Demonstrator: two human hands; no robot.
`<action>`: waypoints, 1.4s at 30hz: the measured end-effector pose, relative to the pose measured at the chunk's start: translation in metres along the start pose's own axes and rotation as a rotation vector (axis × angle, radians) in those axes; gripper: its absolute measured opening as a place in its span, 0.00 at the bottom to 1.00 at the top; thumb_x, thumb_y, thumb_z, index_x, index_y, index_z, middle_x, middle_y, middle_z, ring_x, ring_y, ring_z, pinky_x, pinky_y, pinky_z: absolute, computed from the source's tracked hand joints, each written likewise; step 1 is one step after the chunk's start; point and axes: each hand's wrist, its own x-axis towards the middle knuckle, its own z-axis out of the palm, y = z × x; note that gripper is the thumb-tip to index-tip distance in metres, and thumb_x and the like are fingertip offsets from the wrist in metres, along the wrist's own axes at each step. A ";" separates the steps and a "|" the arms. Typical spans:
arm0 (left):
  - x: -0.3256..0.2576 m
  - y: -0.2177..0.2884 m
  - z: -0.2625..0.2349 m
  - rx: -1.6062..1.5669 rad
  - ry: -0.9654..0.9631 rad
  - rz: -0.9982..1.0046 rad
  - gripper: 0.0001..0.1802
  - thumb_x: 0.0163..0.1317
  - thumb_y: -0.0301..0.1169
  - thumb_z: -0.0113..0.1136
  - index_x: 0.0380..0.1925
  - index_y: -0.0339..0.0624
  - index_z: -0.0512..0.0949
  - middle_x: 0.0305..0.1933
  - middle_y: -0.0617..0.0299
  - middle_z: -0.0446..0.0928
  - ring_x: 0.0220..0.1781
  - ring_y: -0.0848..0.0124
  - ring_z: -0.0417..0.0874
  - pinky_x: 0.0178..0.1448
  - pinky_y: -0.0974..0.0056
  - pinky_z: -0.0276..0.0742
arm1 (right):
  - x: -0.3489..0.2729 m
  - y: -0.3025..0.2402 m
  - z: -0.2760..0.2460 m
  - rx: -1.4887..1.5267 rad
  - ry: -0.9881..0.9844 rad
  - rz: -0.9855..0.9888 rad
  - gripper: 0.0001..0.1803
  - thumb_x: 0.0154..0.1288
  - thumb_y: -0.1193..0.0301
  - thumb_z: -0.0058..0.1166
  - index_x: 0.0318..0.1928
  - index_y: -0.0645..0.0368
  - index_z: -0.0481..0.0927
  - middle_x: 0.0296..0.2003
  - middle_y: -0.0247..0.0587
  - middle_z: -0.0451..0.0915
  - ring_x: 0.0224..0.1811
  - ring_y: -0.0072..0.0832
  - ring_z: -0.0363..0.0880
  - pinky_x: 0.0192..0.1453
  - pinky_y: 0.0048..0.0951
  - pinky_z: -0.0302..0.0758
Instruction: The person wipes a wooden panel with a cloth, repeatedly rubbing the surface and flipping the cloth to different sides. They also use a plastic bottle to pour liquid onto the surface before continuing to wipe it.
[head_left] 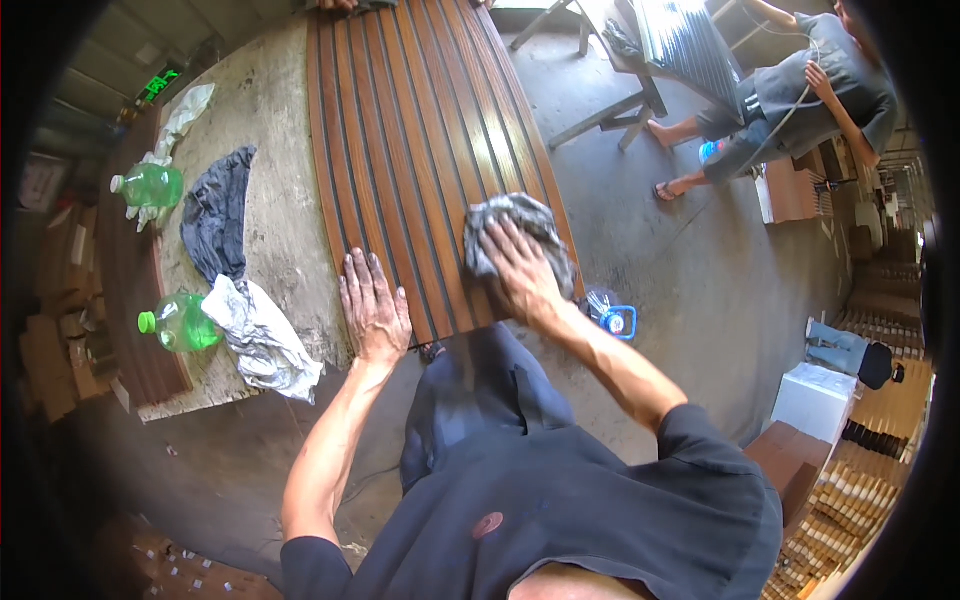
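Note:
A long brown slatted wood panel [440,120] with dark grooves stretches away from me on the worktable. My left hand [374,308] lies flat on its near left edge, fingers stretched out and darkly smudged, holding nothing. Under my right hand [522,268] is a crumpled grey rag [487,212], pressed onto the panel near its right edge. My right fingers spread over the top of the rag, and part of the cloth bulges out around them.
On the worktable [285,180] to my left are two bottles of green liquid [160,186] [182,322], a dark cloth [215,215] and a white cloth [262,335]. Another person's hand [335,4] shows at the panel's far end. A person [800,90] stands at the right beside another panel on trestles.

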 end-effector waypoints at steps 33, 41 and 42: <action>0.015 0.010 0.007 -0.025 0.020 -0.017 0.34 0.76 0.40 0.41 0.76 0.34 0.52 0.81 0.43 0.47 0.82 0.45 0.47 0.80 0.42 0.46 | 0.263 0.166 -0.006 -0.211 0.483 -0.009 0.29 0.69 0.60 0.47 0.67 0.61 0.70 0.70 0.52 0.67 0.74 0.49 0.62 0.75 0.49 0.61; 0.002 -0.003 0.011 -0.004 0.056 -0.040 0.35 0.76 0.42 0.43 0.76 0.36 0.53 0.81 0.44 0.48 0.82 0.47 0.49 0.81 0.44 0.45 | 0.023 0.058 0.000 -0.005 0.154 -0.056 0.40 0.58 0.72 0.52 0.73 0.64 0.61 0.75 0.56 0.56 0.80 0.51 0.49 0.80 0.51 0.51; 0.004 0.000 0.013 -0.018 0.053 -0.030 0.35 0.76 0.42 0.43 0.76 0.36 0.52 0.81 0.45 0.48 0.82 0.47 0.48 0.81 0.44 0.45 | -0.025 0.037 -0.004 0.105 0.126 -0.021 0.41 0.56 0.74 0.52 0.73 0.64 0.62 0.75 0.55 0.58 0.79 0.52 0.50 0.80 0.51 0.50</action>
